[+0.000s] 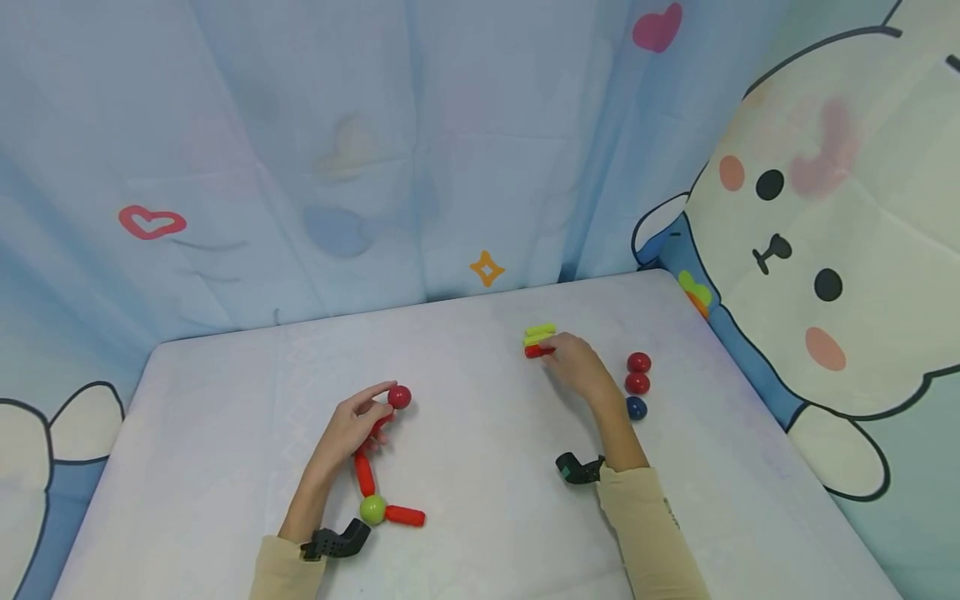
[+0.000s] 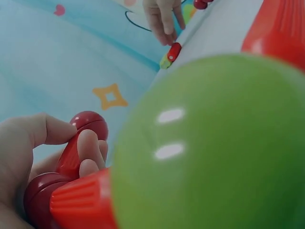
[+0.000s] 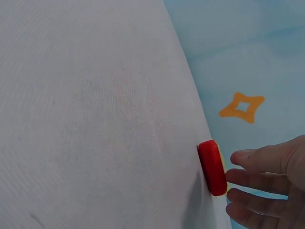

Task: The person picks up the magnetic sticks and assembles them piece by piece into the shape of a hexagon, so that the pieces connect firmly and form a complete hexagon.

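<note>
High head view, forward-down — close wrist views toward curtain (image 1: 450,167), orange star (image 1: 477,268) shared

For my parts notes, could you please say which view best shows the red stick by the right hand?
Right wrist: the red stick appears large and unobstructed. The head view shows it partly covered by the right hand; the left wrist, small and distant.

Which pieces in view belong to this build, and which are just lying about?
Part of the job:
green ball joined to two red rods
red rod in the left grip, a red ball at each end
red rod nearest the right grip, probably

Lying about, apparently:
two yellow-green rods beside it
two loose red balls
blue ball
</note>
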Motion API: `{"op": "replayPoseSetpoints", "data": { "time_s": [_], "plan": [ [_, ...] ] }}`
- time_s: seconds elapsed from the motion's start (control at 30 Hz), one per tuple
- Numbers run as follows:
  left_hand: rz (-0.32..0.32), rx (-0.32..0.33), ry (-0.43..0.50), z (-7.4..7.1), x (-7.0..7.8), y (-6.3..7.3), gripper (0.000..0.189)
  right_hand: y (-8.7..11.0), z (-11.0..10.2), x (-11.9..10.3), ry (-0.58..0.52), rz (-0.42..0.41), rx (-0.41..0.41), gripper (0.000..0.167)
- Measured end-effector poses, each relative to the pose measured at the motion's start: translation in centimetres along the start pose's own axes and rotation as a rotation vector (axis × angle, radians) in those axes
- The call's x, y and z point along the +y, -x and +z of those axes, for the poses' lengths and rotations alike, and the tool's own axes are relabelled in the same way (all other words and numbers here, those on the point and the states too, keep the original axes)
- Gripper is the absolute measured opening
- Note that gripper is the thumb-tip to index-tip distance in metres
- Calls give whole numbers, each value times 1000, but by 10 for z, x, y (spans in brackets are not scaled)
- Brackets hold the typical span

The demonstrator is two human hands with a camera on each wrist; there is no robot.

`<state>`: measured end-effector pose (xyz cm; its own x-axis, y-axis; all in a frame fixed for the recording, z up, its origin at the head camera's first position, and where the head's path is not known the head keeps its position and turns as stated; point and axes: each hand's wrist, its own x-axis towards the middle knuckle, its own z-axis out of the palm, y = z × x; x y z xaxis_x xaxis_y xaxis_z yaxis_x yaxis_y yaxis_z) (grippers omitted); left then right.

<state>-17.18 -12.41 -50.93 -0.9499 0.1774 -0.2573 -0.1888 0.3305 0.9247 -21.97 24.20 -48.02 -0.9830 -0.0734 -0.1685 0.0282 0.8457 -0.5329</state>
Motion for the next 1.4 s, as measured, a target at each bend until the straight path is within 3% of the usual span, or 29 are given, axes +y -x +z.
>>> {"op": "replayPoseSetpoints", "data": {
  "time_s": [0.17, 0.33, 0.53, 0.83, 1.17, 1.4],
  "plan": [
    [17, -48, -6, -2, 1, 1, 43, -2, 3, 3, 65, -36, 9, 40],
    [21, -82, -16, -3, 1, 1, 44, -1, 5, 2, 95, -15, 11, 40],
    [23, -90, -25, -3, 0, 2, 43, 0, 7, 1, 104, 14, 45, 34],
    [41, -85, -70, -4, -2, 1, 43, 0, 9, 1, 55, 9, -11, 33],
    [18, -83, -60, -3, -3, 1, 47, 2, 18, -9, 61, 6, 44, 20],
    [22, -62, -64, -2, -4, -1, 45, 3, 21, -17, 84, 25, 37, 30]
  ]
}}
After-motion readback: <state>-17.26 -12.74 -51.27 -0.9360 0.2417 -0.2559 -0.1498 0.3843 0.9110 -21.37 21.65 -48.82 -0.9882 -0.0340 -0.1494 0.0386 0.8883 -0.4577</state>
